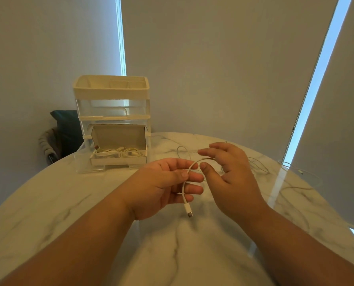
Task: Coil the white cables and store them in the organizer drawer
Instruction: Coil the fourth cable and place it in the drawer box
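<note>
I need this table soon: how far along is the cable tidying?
Done: some white cables lie coiled in the box inside the pulled-out bottom drawer of the organizer. In hand: the left hand pinches one white cable near its plug, and the right hand curves around its arc; whether it grips is unclear. Left: loose cable strands sprawl on the table to the right, and the drawer is open.

This is looking like a room in a home: a round marble-patterned counter point(54, 205) is filling the foreground. Pale roller blinds point(213, 65) are hanging closed from ten to two o'clock, daylight leaking between them. At ten o'clock a dark cushion point(66, 129) is sitting beside a small desktop organizer point(112, 93).
</note>
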`<act>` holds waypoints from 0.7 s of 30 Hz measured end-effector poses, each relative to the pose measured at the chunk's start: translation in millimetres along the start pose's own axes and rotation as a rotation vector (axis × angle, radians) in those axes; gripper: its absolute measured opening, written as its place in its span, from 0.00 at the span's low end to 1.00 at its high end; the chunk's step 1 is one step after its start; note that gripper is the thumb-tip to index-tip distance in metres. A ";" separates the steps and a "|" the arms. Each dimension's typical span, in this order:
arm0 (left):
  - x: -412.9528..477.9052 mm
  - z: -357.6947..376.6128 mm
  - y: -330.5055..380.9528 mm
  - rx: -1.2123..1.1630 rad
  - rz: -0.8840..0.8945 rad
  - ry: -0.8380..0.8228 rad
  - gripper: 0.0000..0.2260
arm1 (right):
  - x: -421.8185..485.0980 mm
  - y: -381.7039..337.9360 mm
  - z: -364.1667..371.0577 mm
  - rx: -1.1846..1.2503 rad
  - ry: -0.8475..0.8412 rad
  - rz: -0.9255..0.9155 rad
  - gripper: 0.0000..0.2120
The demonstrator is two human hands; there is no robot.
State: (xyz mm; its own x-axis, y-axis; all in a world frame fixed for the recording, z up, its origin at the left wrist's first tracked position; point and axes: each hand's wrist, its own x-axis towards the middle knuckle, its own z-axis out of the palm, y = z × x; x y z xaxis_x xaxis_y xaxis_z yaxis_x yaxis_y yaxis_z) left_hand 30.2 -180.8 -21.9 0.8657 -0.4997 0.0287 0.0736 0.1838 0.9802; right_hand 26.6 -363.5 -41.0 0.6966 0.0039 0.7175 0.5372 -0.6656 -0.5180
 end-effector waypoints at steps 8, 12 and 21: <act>1.2 2.8 -2.1 -0.103 -0.002 -0.025 0.15 | -0.5 -1.9 -0.1 0.127 -0.035 0.001 0.11; 1.6 1.2 -4.0 -0.163 0.008 -0.082 0.19 | -0.5 -2.2 2.0 0.264 -0.038 0.089 0.09; -0.8 8.3 -4.6 -0.291 -0.067 -0.215 0.12 | 0.5 3.9 2.0 0.416 -0.070 0.152 0.06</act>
State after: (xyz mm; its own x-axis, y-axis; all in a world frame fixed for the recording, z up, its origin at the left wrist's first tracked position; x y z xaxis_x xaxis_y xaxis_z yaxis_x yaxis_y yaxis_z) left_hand 25.1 -188.3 -24.9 0.7329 -0.6793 0.0369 0.2911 0.3622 0.8855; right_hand 30.0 -364.7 -43.6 0.8054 -0.0106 0.5926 0.5617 -0.3057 -0.7688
